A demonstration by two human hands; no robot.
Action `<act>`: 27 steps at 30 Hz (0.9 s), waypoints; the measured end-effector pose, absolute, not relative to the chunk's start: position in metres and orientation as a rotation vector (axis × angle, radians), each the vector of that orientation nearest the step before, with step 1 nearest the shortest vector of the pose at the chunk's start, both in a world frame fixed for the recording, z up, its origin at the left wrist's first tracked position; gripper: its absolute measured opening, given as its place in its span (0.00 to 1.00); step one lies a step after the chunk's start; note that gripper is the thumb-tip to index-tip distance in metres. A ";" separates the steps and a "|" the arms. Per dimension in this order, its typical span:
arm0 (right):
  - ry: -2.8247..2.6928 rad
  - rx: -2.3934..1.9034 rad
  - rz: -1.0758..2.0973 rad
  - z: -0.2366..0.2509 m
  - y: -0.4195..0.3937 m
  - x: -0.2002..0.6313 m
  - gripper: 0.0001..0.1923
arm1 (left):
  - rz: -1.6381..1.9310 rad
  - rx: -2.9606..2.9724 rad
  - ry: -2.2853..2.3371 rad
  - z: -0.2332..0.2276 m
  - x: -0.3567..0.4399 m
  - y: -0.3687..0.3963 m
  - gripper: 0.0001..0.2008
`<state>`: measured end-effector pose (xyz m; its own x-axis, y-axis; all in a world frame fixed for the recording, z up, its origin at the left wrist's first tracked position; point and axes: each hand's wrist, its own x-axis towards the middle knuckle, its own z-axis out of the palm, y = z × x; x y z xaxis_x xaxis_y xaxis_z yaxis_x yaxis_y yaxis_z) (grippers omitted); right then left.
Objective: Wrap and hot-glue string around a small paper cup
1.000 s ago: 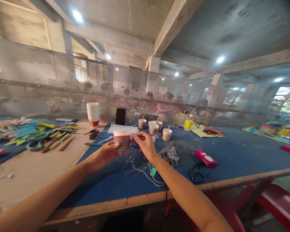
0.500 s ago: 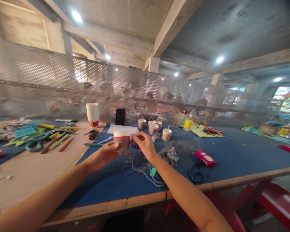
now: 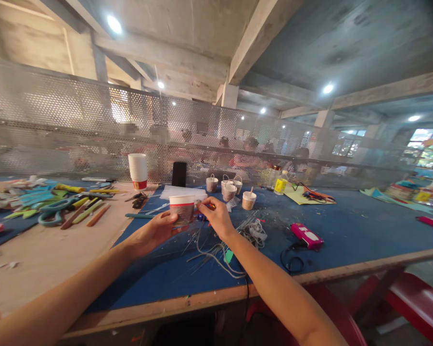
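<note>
My left hand (image 3: pixel 158 229) holds a paper cup (image 3: pixel 182 207) upright above the blue table top (image 3: pixel 346 230); the cup is white at the rim with a red band and a brown wrap. My right hand (image 3: pixel 215 215) is right beside the cup's side, fingers pinched on something small and thin near it; I cannot tell what. A grey cord and thin wires (image 3: pixel 216 250) lie on the table under my right wrist.
Several small finished cups with handles (image 3: pixel 229 188) stand behind. A stack of white cups (image 3: pixel 138 169), a dark phone (image 3: pixel 179 173), scissors and coloured sticks (image 3: pixel 75 206) lie left. A pink tool (image 3: pixel 306 235) with black cord lies right. A perforated metal screen (image 3: pixel 75 125) backs the table; people sit behind it.
My right hand has shifted slightly closer to the cup's side. The cup and my left hand stay almost still.
</note>
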<state>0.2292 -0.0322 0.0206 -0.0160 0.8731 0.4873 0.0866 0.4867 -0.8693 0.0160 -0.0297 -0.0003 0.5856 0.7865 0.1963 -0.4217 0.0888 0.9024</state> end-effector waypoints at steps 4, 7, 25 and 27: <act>-1.467 -0.898 0.780 0.022 -0.034 0.229 0.11 | 0.930 1.162 0.394 0.003 0.017 -0.033 0.20; -1.463 -0.889 0.810 0.024 -0.036 0.228 0.11 | 0.932 1.164 0.406 0.006 0.018 -0.036 0.20; -1.465 -0.919 0.865 0.023 -0.034 0.228 0.12 | 0.910 1.232 0.405 -0.001 0.017 -0.029 0.21; -1.460 -0.908 0.878 0.023 -0.034 0.228 0.12 | 0.916 1.229 0.408 -0.001 0.017 -0.029 0.21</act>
